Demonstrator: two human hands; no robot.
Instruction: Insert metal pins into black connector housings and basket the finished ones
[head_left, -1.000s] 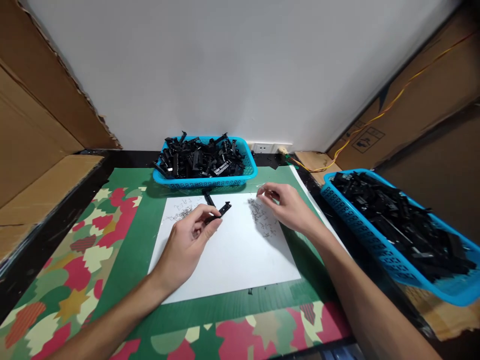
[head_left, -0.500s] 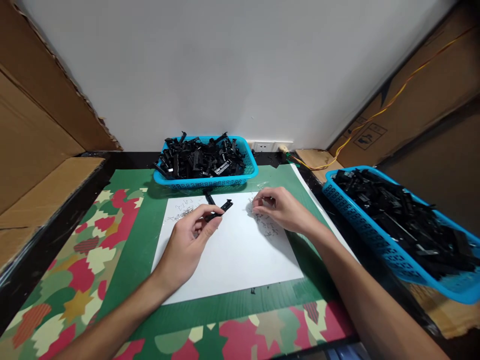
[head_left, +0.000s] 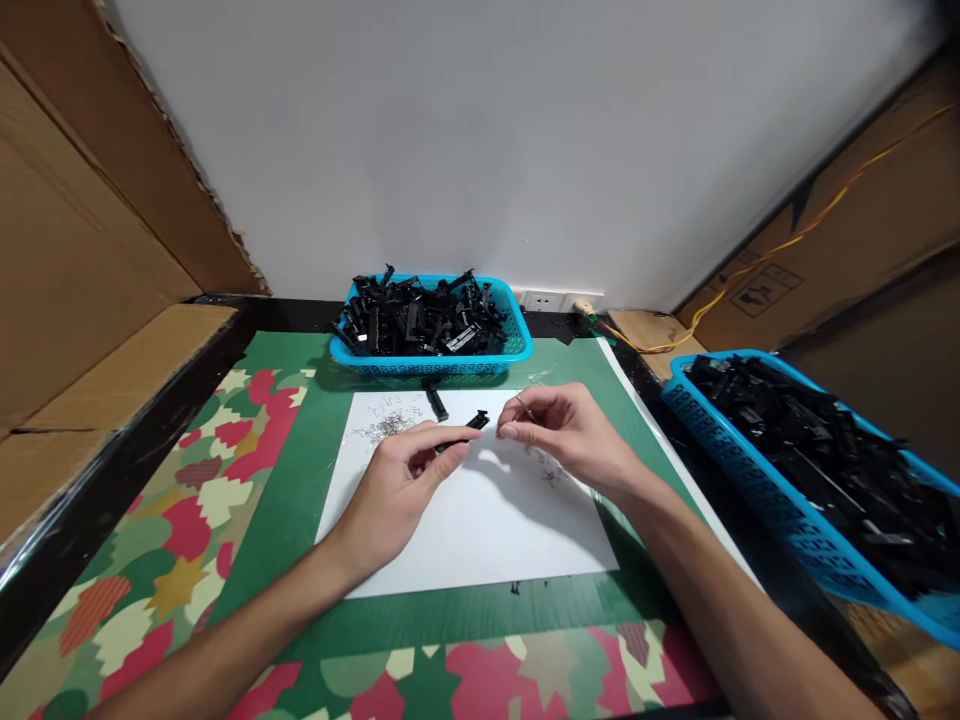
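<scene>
Between the thumb and fingers of my left hand (head_left: 409, 480) is a small black plastic part (head_left: 474, 424), its hooked end pointing up and right. My right hand (head_left: 559, 425) is pinched just right of that end, with a thin metal piece (head_left: 523, 402) at its fingertips. Both hands are over a white sheet (head_left: 465, 530). A second black part (head_left: 435, 402) lies at the sheet's back edge. Small metal pieces (head_left: 390, 425) are heaped at the back left, and more loose pieces (head_left: 551, 470) lie partly beneath my right hand.
A blue basket (head_left: 431, 367) of black parts stands behind the sheet. Another full blue basket (head_left: 787, 530) is at the right. Cardboard (head_left: 112, 360) flanks the left side. Yellow and red wires (head_left: 720, 298) run from the wall socket (head_left: 543, 300). Tiny black bits lie near the sheet's front edge.
My right hand has come left, closer to the black part in my left hand. The view has shifted slightly, moving the scene to the right.
</scene>
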